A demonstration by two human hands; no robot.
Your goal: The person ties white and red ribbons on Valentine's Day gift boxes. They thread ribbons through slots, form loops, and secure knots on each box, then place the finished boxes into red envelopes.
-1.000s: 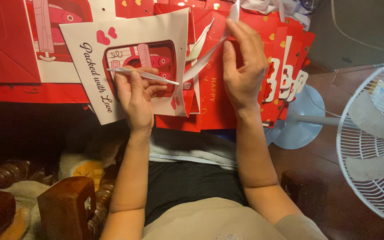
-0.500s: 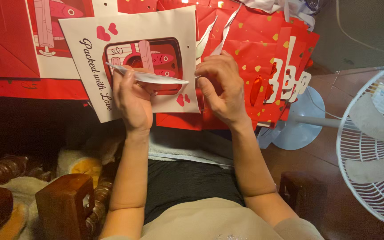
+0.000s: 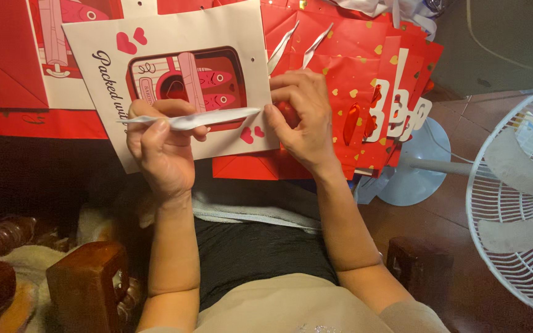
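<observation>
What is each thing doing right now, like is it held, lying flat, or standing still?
Left hand: closed on the white ribbon.
Right hand: pinching the ribbon's other end.
White ribbon strip: held level between both hands.
White paper gift bag with red picture: lying flat.
Red paper bags with gold hearts: stacked, fanned out.
White floor fan: blades look still.

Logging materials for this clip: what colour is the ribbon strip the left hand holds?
White, seen in the head view: the ribbon strip runs from the left hand toward the right hand.

a white ribbon strip (image 3: 198, 118) lies level across a flat white paper bag (image 3: 174, 80) printed with red hearts.
</observation>
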